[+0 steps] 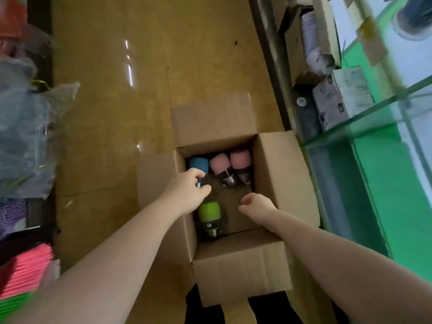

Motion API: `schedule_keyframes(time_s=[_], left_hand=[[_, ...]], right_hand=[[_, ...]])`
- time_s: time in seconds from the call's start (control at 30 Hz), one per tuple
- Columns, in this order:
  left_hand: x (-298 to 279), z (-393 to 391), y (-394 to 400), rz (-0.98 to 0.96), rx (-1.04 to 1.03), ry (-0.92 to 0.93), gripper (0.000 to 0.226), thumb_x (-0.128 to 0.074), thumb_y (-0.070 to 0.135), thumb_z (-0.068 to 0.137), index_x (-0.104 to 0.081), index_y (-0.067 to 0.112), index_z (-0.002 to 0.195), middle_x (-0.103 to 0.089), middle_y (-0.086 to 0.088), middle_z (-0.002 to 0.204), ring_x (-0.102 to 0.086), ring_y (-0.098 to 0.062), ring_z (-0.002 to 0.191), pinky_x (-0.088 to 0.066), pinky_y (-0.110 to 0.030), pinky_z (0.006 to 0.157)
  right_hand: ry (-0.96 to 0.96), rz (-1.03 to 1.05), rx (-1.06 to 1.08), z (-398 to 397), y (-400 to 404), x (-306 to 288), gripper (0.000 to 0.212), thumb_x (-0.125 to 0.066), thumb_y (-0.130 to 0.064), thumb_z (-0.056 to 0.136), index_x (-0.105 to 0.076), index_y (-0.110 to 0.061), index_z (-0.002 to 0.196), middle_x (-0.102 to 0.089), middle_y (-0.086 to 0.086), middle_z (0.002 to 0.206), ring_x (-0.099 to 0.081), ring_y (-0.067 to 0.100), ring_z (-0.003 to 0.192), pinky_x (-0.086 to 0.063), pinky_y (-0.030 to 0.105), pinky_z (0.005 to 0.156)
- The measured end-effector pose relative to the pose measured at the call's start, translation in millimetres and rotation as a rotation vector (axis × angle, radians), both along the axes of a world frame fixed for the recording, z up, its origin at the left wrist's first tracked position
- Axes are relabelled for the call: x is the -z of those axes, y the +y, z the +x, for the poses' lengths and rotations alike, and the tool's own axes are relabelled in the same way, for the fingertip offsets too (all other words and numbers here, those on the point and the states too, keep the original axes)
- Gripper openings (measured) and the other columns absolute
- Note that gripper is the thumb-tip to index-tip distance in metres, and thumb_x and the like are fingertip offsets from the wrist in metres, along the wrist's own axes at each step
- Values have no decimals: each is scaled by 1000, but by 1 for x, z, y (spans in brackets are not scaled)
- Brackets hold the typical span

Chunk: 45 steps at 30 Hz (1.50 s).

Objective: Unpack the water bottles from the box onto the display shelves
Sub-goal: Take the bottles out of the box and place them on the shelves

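Left hand grasps blue bottle | right hand loosely curled, holding nothing | box: 4 bottles, 2 pink, 1 green

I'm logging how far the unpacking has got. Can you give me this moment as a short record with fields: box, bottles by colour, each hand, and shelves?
box: open cardboard box on the floor, flaps folded out
bottles in box: one blue bottle, two pink bottles, one green bottle; four visible
left hand: left hand inside the box, fingers curled round the blue bottle's lower end
right hand: right hand inside the box, fingers loosely curled, holding nothing
shelves: glass shelves to the right of the box; contents blurred
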<state>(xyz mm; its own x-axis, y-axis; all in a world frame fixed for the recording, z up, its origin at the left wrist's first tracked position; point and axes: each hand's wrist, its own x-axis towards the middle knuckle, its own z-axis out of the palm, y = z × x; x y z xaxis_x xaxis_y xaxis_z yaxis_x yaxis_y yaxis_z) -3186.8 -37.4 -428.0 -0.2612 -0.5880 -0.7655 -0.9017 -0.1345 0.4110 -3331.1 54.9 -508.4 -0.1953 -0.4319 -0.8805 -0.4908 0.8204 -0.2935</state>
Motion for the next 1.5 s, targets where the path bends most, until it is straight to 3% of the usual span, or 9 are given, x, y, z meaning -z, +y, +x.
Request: schedule_keyframes(time_s=[0.4, 0.5, 0.63, 0.83, 0.97, 1.1, 1.4, 1.5], left_hand=[[208, 13, 31, 41, -10, -82, 41, -55, 25, 90, -48, 21, 130, -52, -4, 133, -51, -21, 119, -39, -31, 100], [239, 15, 35, 17, 24, -101, 42, -56, 25, 90, -48, 22, 131, -52, -4, 133, -52, -21, 119, -38, -30, 100], [269, 18, 39, 4, 56, -91, 43, -56, 23, 89, -47, 21, 131, -52, -4, 132, -52, -21, 118, -39, -31, 102], [301, 23, 40, -11, 100, -83, 44, -57, 22, 88, -48, 20, 131, -52, -6, 132, -52, -21, 118, -39, -30, 104], [310, 28, 43, -13, 118, -80, 43, -56, 21, 88, -48, 20, 130, -52, -6, 131, -53, -22, 117, -40, -30, 102], [311, 32, 43, -18, 132, -92, 42, -57, 21, 89, -48, 20, 130, -53, -7, 129, -54, -24, 114, -40, -33, 102], [286, 34, 40, -34, 117, -90, 43, -56, 23, 90, -47, 20, 131, -52, -5, 132, -52, -22, 118, -38, -31, 99], [267, 33, 35, -53, 115, -96, 44, -57, 23, 89, -46, 20, 132, -51, -6, 133, -52, -23, 119, -38, -31, 99]], right_hand=[[-85, 150, -21, 51, 30, 225, 45, -55, -23, 92, -47, -4, 132, -53, 14, 134, -48, 27, 125, -38, 29, 99], [-85, 209, 29, 63, 47, 266, 55, -62, -23, 87, -41, -4, 134, -51, 15, 134, -48, 29, 124, -40, 29, 96], [-121, 236, 171, 87, 61, 308, 90, -74, -26, 77, -20, -2, 146, -39, 15, 144, -40, 27, 132, -35, 31, 104], [-94, 213, 270, 119, 60, 350, 80, -67, -22, 82, -18, 1, 141, -33, 16, 144, -39, 27, 131, -36, 31, 106], [-85, 195, 285, 125, 61, 361, 85, -75, -27, 74, -24, -3, 138, -21, 14, 152, -38, 27, 132, -36, 34, 108], [-101, 167, 316, 115, 60, 355, 82, -78, -37, 66, -35, -8, 130, -50, 11, 132, -50, 28, 120, -44, 37, 100], [-25, 8, 150, 55, 35, 305, 71, -72, -44, 73, -47, -11, 129, -58, 10, 123, -55, 28, 113, -47, 34, 93], [-2, -44, 117, 27, 30, 266, 74, -72, -43, 73, -42, -14, 134, -58, 9, 123, -55, 27, 113, -46, 31, 90]])
